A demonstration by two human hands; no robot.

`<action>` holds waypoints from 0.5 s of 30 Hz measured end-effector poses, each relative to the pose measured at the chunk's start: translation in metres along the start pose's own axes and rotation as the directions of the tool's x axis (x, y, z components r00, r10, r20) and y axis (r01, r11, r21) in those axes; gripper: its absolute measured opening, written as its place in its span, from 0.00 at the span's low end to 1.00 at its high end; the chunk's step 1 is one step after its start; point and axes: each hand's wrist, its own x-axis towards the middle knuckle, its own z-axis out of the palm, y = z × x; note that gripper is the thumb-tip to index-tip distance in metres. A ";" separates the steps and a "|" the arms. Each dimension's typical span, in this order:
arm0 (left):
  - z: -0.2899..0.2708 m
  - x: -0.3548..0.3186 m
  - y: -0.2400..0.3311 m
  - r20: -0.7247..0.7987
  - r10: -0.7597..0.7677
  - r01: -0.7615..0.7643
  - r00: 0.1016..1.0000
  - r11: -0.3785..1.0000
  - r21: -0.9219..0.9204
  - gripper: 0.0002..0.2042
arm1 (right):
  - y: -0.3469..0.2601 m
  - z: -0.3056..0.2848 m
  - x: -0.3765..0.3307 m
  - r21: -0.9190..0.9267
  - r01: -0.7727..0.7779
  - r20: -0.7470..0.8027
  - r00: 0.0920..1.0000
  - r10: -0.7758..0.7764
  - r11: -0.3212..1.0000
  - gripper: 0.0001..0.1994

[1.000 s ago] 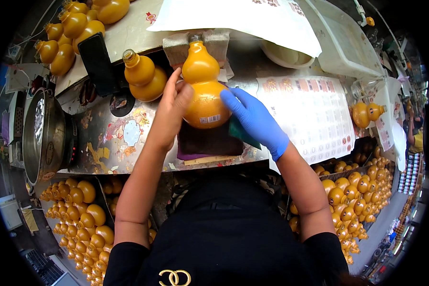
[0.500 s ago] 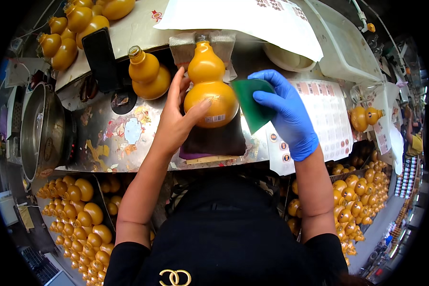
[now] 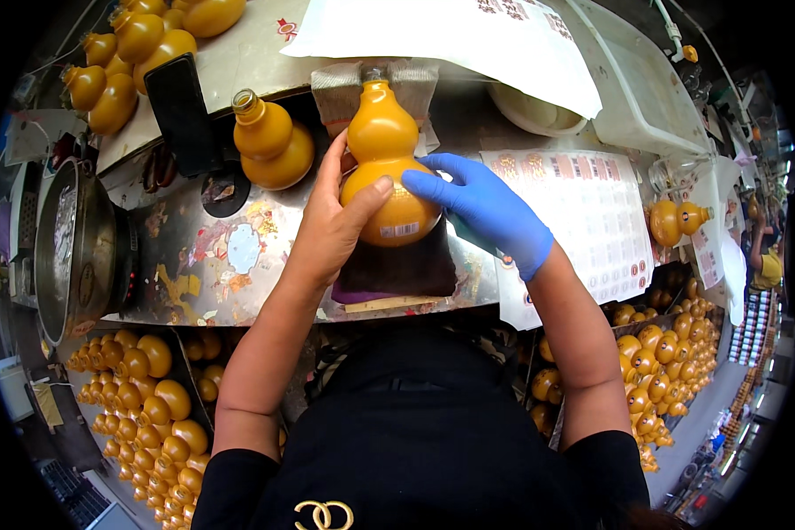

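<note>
A gourd-shaped, golden-yellow bottle (image 3: 389,199) lies on a dark pad (image 3: 397,269), its neck pointing away from me between two pale padded supports (image 3: 336,88). A small barcode label shows on its lower bulb. My bare left hand (image 3: 334,208) wraps the bottle's left side, thumb across the front of the bulb. From the right, my blue-gloved right hand (image 3: 486,208) grips the same bulb, its thumb laid on the front near the waist. The glove hides the bulb's right edge. No green flat scraper shows now; whether it is behind the glove cannot be seen.
Printed sticker sheets (image 3: 583,221) lie to the right. Another gourd bottle (image 3: 274,141) stands at left, near a black phone (image 3: 183,115) and a metal pan (image 3: 71,252). A white bowl (image 3: 534,110) sits behind. Many gourd bottles (image 3: 155,406) fill crates below the table.
My right hand has moved left onto the bottle, and the green scraper it held has gone from sight. My left hand stays on the bottle, its thumb slightly higher.
</note>
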 end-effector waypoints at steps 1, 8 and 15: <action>0.000 0.000 -0.001 -0.004 0.000 0.000 1.000 1.000 -0.006 0.37 | 0.002 0.000 0.001 -0.007 -0.002 -0.004 1.000 0.002 1.000 0.39; 0.000 0.003 0.000 -0.027 -0.003 0.004 1.000 0.999 0.041 0.38 | 0.004 -0.001 0.002 -0.005 -0.035 -0.020 0.999 0.035 0.999 0.36; -0.003 0.015 0.004 0.003 -0.046 0.046 0.999 0.994 0.098 0.37 | 0.005 -0.003 0.001 0.011 -0.075 -0.017 0.997 0.076 0.997 0.32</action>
